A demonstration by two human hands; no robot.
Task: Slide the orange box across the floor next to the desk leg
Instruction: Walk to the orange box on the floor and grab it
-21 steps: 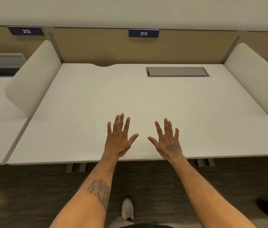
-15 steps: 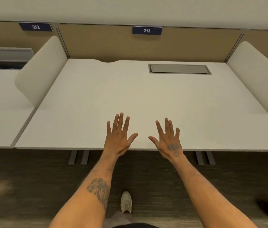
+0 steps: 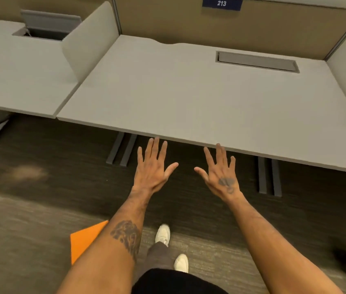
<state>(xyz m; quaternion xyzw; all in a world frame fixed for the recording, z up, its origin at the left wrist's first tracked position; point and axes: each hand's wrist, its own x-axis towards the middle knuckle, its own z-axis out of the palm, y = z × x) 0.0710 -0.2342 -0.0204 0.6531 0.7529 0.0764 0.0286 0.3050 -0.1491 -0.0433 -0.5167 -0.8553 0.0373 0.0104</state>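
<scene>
Carpeted floor [image 3: 40, 219] below a bare white surface [image 3: 189, 98], orange box [image 3: 85, 240] half hidden behind the left forearm, both hands' fingers [image 3: 156, 149] splayed and empty; risks snagging on carpet or overshooting the desk leg [image 3: 121, 149].

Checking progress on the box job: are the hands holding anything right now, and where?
Nothing is held. The left hand and right hand are open, fingers spread; the orange box lies untouched on the floor.

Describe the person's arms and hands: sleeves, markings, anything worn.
Both forearms are bare, no sleeves, watch or rings visible. The left forearm carries a dark tattoo. The right hand has a smaller dark tattoo on its back; the left hand shows none.
</scene>
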